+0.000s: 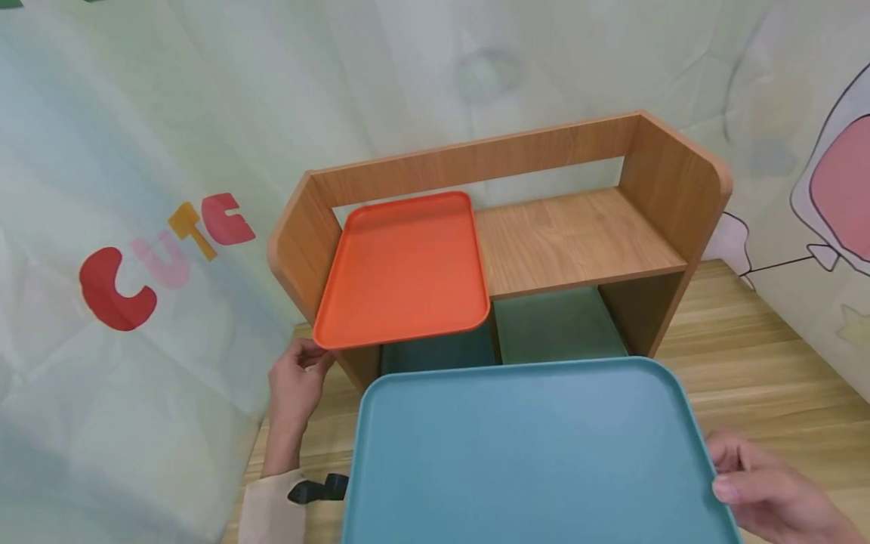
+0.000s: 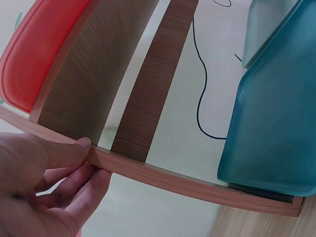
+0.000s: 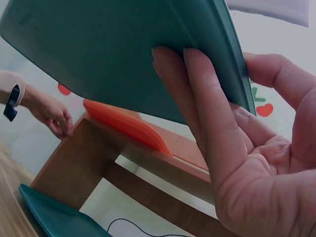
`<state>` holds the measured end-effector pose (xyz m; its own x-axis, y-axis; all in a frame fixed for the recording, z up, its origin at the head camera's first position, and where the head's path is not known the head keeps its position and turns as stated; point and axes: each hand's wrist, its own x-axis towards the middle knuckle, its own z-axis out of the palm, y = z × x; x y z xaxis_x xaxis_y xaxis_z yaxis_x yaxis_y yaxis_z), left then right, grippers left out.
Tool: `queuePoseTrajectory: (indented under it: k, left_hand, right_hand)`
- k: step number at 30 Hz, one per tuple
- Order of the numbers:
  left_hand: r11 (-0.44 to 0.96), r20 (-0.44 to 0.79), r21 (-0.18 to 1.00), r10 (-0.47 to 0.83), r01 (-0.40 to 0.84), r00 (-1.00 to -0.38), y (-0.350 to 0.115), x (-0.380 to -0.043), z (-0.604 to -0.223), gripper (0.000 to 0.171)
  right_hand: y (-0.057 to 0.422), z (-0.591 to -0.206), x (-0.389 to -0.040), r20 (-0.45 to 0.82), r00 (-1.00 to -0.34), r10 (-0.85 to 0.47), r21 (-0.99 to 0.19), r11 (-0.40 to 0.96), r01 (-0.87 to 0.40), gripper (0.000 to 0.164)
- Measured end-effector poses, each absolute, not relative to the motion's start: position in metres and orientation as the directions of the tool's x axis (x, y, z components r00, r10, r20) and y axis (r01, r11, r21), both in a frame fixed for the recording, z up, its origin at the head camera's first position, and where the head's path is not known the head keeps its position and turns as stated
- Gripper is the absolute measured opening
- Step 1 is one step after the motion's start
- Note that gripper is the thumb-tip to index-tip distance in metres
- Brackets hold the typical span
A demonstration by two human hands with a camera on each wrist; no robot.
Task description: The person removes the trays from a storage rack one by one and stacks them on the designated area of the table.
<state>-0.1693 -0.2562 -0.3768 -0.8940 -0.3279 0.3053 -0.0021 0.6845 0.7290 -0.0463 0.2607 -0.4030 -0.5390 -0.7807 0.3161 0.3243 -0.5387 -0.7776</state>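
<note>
My right hand (image 1: 775, 483) grips the right edge of a blue tray (image 1: 537, 453), which is held in front of a wooden shelf (image 1: 578, 234). In the right wrist view, the fingers (image 3: 205, 84) lie against the tray's underside and the thumb is at its rim. At the shelf's left end, my left hand (image 1: 297, 381) pinches the front edge of the side panel (image 2: 187, 183), thumb on one face and fingers on the other. An orange tray (image 1: 408, 272) lies on the left half of the shelf's upper board, its front edge jutting forward.
Under the upper board, a dark blue tray (image 1: 438, 353) sits in the left compartment and a green tray (image 1: 557, 325) in the right. The shelf stands on a wood-grain table (image 1: 754, 340). Printed cloth (image 1: 204, 113) hangs behind and along both sides.
</note>
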Motion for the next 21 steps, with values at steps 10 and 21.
queuePoseTrajectory:
  k: [10,21]
  left_hand:
    - [0.678,0.294,0.735,-0.319,-0.001,-0.901,-0.256,-0.167,-0.373,0.015]
    - [0.677,0.301,0.736,-0.318,0.006,-0.899,-0.257,-0.167,-0.374,0.015]
  right_hand:
    - [0.254,-0.417,-0.048,0.249,-0.55,-0.797,-0.845,-0.456,0.278,0.043]
    - [0.251,-0.437,-0.052,0.06,-0.562,-0.825,-0.828,-0.356,0.434,0.041]
